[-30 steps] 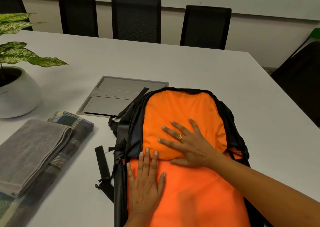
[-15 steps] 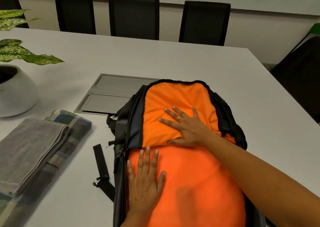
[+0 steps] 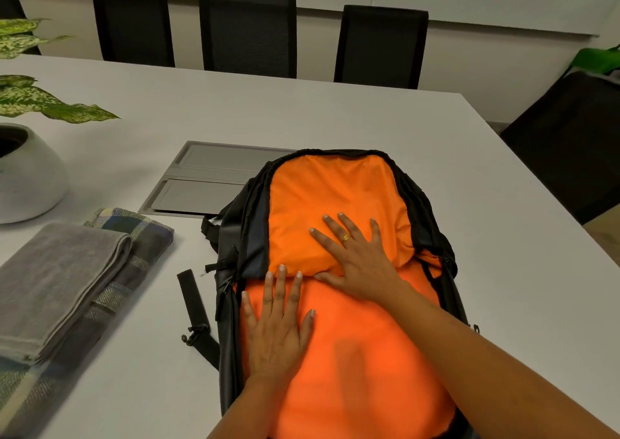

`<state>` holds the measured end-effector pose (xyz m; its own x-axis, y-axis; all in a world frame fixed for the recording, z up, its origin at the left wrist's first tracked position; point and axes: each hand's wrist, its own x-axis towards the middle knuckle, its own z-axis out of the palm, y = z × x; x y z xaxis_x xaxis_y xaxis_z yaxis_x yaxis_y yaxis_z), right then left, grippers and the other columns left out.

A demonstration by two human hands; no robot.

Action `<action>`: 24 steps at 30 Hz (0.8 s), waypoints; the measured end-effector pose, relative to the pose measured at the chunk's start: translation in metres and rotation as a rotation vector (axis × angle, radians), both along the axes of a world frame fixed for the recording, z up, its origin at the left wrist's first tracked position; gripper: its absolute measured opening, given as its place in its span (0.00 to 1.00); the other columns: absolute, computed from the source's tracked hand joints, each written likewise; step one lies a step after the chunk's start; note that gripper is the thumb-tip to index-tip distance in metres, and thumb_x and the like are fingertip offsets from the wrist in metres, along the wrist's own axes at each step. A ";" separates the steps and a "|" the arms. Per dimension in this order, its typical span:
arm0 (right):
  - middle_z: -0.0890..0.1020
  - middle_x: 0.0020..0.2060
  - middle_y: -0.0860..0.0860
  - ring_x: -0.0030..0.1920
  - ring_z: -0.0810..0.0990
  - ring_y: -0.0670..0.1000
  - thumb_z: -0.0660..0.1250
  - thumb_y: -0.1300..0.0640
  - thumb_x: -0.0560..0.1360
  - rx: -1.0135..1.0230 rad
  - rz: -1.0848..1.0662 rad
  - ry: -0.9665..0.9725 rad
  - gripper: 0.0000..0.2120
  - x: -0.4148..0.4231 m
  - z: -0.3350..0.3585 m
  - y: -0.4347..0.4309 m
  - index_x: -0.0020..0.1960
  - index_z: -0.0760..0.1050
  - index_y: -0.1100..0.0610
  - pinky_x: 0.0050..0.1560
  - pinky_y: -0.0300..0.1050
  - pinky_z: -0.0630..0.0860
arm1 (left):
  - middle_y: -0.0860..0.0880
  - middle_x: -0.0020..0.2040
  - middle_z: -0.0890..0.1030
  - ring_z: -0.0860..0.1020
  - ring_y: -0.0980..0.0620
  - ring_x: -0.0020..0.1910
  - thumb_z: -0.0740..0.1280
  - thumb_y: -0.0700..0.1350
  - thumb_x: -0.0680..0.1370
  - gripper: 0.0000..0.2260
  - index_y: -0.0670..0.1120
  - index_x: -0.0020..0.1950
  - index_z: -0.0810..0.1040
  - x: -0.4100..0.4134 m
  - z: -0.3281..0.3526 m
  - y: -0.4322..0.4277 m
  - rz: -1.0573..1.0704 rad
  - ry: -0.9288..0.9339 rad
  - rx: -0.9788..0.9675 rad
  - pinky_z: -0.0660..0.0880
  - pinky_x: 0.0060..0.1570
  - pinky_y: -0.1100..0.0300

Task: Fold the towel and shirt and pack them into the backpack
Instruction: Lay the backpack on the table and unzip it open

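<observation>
Nearest, the left hand (image 3: 278, 334) lies flat, fingers straight, on the orange lining (image 3: 335, 183) of the open backpack (image 3: 231, 344). Just beyond it the right hand (image 3: 362, 260) presses flat on the lining's farther panel with its fingers spread. Neither hand grips anything, and the left fingertips sit just beside the right thumb. The backpack lies on the table (image 3: 335, 116) with its long axis running from the near edge toward the far edge and its rounded end pointing away. Its near end is cut off, so perhaps it overhangs. Toward the near left corner, well apart from both hands, the folded grey towel (image 3: 57, 281) rests on the plaid shirt (image 3: 141, 234).
</observation>
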<state>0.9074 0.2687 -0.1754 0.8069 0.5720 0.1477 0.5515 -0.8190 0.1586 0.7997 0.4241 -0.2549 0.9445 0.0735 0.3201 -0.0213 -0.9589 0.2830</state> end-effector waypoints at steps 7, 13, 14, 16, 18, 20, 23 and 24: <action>0.62 0.74 0.52 0.73 0.58 0.53 0.53 0.38 0.74 0.181 -0.238 -0.010 0.31 -0.046 -0.012 -0.025 0.74 0.56 0.47 0.64 0.67 0.60 | 0.49 0.77 0.50 0.47 0.51 0.76 0.42 0.62 0.80 0.29 0.49 0.77 0.51 -0.001 0.014 0.003 -0.035 0.018 0.037 0.39 0.72 0.44; 0.39 0.76 0.46 0.76 0.40 0.50 0.53 0.38 0.77 0.348 -0.344 0.210 0.34 -0.055 -0.011 -0.025 0.74 0.35 0.41 0.72 0.62 0.45 | 0.46 0.74 0.62 0.52 0.53 0.74 0.42 0.64 0.79 0.32 0.45 0.75 0.56 0.017 0.026 0.013 -0.088 0.048 0.035 0.42 0.71 0.46; 0.39 0.76 0.46 0.76 0.39 0.49 0.54 0.39 0.77 0.378 -0.358 0.226 0.35 -0.059 -0.009 -0.021 0.74 0.36 0.42 0.72 0.61 0.45 | 0.46 0.74 0.62 0.55 0.52 0.73 0.42 0.65 0.78 0.33 0.45 0.75 0.56 0.018 0.027 0.015 -0.099 0.061 0.026 0.45 0.71 0.45; 0.38 0.76 0.46 0.76 0.39 0.49 0.56 0.41 0.78 0.424 -0.389 0.264 0.35 -0.067 -0.006 -0.015 0.75 0.38 0.43 0.72 0.61 0.45 | 0.48 0.75 0.56 0.53 0.52 0.74 0.39 0.67 0.76 0.35 0.46 0.76 0.52 0.022 0.028 0.019 -0.114 0.092 0.004 0.47 0.71 0.43; 0.38 0.76 0.45 0.76 0.38 0.48 0.56 0.42 0.78 0.462 -0.431 0.316 0.34 -0.078 -0.008 -0.013 0.75 0.38 0.43 0.72 0.62 0.45 | 0.52 0.75 0.45 0.45 0.55 0.75 0.32 0.72 0.70 0.40 0.49 0.76 0.42 0.029 0.030 0.024 -0.127 0.116 -0.001 0.40 0.70 0.45; 0.38 0.76 0.46 0.75 0.38 0.48 0.56 0.41 0.78 0.504 -0.476 0.361 0.34 -0.089 -0.013 -0.012 0.75 0.38 0.43 0.72 0.62 0.45 | 0.55 0.73 0.36 0.39 0.57 0.74 0.25 0.74 0.63 0.44 0.50 0.72 0.34 0.035 0.035 0.030 -0.141 0.183 -0.005 0.35 0.69 0.47; 0.38 0.76 0.47 0.75 0.38 0.48 0.55 0.41 0.78 0.494 -0.527 0.396 0.34 -0.109 -0.019 -0.015 0.75 0.38 0.44 0.72 0.62 0.44 | 0.53 0.75 0.37 0.41 0.54 0.75 0.22 0.76 0.56 0.50 0.49 0.73 0.32 0.041 0.042 0.035 -0.167 0.252 -0.015 0.39 0.72 0.47; 0.38 0.76 0.47 0.75 0.38 0.49 0.55 0.41 0.79 0.483 -0.539 0.403 0.33 -0.115 -0.021 -0.017 0.76 0.38 0.44 0.72 0.62 0.43 | 0.52 0.76 0.38 0.41 0.53 0.76 0.23 0.76 0.56 0.52 0.49 0.74 0.34 0.041 0.045 0.035 -0.175 0.265 -0.013 0.40 0.72 0.47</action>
<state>0.7922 0.2522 -0.1969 0.9959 0.0388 -0.0816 0.0025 -0.9144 -0.4048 0.8412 0.4593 -0.2097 0.9935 -0.0954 0.0613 -0.1099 -0.9434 0.3130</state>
